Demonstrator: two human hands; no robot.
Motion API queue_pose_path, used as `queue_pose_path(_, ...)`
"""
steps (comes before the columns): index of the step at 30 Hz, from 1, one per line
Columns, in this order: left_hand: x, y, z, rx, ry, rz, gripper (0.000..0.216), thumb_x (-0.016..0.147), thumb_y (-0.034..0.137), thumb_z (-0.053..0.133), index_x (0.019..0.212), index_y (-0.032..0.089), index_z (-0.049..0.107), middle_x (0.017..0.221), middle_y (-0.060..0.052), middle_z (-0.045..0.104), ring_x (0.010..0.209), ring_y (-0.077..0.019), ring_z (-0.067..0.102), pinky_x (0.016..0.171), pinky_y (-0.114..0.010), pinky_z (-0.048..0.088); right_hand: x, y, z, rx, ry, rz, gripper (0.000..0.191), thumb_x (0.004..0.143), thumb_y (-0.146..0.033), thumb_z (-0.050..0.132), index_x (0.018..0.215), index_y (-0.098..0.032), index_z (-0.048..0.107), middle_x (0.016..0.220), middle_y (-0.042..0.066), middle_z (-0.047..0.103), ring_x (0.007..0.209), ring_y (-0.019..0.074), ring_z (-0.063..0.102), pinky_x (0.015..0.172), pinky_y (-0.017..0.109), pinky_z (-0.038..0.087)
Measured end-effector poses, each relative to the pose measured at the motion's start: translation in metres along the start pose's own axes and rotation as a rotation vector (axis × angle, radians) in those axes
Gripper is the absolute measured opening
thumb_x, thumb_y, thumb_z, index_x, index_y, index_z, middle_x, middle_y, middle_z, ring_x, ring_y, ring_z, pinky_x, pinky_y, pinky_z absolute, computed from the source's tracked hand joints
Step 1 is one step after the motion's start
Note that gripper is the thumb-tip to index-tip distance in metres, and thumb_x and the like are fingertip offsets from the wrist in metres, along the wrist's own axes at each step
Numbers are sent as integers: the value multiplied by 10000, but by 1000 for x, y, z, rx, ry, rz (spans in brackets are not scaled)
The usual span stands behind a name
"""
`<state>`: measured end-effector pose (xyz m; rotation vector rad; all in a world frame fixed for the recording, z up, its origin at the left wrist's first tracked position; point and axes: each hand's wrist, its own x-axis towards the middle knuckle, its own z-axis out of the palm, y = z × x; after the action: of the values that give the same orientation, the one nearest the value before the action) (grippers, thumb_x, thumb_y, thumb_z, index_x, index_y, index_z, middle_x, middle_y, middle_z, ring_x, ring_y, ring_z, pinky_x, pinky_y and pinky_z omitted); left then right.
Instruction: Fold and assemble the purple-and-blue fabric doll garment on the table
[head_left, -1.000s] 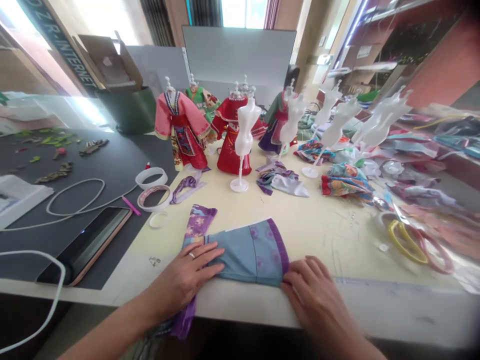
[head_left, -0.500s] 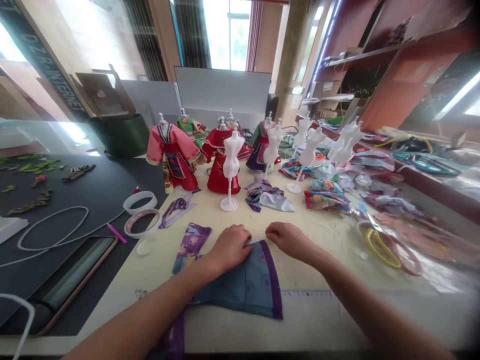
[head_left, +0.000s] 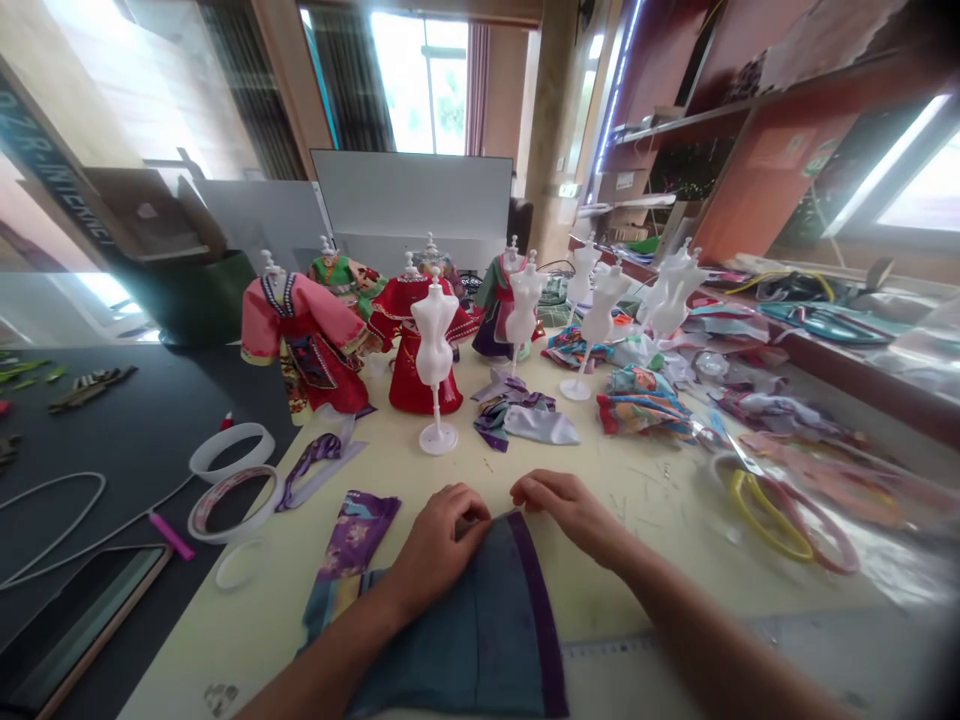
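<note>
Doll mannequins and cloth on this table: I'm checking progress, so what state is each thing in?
Blue cloth with purple border, lying flat
Left hand, curled at the cloth's top edge
Right hand, curled at that same edge
Purple printed fabric, lying flat
Pink-and-red doll robe, on display, upright
Red doll dress, on display, upright
Bare white mannequin, undressed, upright

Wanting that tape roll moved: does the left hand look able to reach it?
Probably yes. The left hand rests on the blue cloth, and the tape roll lies off to its left; only the flat purple cloth sits between, and nothing taller blocks it.
</note>
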<state>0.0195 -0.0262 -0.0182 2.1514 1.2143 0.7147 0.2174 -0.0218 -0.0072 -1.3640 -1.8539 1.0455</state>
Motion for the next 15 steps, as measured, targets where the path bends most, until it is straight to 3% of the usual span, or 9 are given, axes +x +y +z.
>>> queue_pose_path(3,-1,-1,-2,-59,22,-35,91,844,212,484,780,195,547,815,-8,572,813,-165,532,754,-295,420,-4,-1,0,63,-71,-53,173,838,-277,496,833,-167,629,823,19,644,790,142,579,716,244,437)
queue_pose_path(6,-2,-2,-1,-58,16,-51,77,834,199,495,781,195,551,810,-9,572,806,-171,523,758,-310,410,-8,-1,3,-4,-57,-87,44,750,-148,570,770,-168,603,749,-3,622,727,127,562,665,230,417)
queue_pose_path(11,-6,-3,-2,-75,-39,16,177,785,98,502,912,214,546,826,3,569,811,-158,511,742,-285,410,-15,-3,3,-145,-128,-186,116,715,-61,546,714,-174,570,734,-21,591,690,104,530,652,219,400)
queue_pose_path(15,-6,0,-12,-37,-185,81,123,755,97,545,805,207,564,772,17,578,775,-149,508,745,-283,387,-17,-3,-3,-149,-207,-118,156,723,-58,530,767,-189,603,751,-30,624,703,100,555,664,214,410)
